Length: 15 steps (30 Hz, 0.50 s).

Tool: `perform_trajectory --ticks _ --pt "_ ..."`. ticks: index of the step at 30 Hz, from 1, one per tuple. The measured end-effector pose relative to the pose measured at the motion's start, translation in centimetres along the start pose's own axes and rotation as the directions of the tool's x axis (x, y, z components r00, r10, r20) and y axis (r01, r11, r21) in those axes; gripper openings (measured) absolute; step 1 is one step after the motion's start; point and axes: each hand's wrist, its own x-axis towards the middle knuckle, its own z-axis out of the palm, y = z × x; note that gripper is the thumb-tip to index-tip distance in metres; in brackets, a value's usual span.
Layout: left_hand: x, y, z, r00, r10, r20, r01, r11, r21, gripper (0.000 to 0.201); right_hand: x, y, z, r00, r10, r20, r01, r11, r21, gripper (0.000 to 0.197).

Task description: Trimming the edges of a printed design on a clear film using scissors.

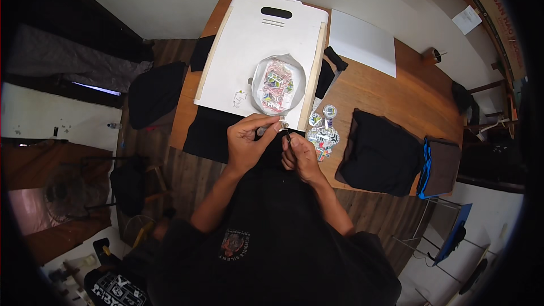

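Note:
My left hand is closed in a pinch, thumb against forefinger, on a small pale piece whose kind I cannot make out. Close beside it my right hand is closed too, its thumb and forefinger gripping a small, thin dark thing that reaches toward the pale piece. Just beyond both hands stands a round white container with a crinkled rim, holding colourful printed pieces. It rests on a large white board with a slotted handle hole. Black cloth lies under the board's near edge.
Several patterned cut-outs lie right of my right hand on the wooden table. Folded black cloth and a brown-and-blue folded piece sit farther right. A white sheet and a small brown cup are at the back.

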Motion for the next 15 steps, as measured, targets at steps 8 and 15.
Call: perform_trajectory --ticks 8,15 --pt "-0.02 -0.08 -0.10 1.000 -0.004 0.006 0.004 1.000 -0.012 0.021 0.22 0.00 -0.10 1.000 -0.008 0.004 0.008 1.000 -0.013 0.035" --pt "-0.03 -0.33 -0.11 1.000 -0.015 0.016 0.015 1.000 -0.008 0.021 0.32 -0.04 -0.04 1.000 -0.002 -0.007 0.002 1.000 -0.007 0.036"
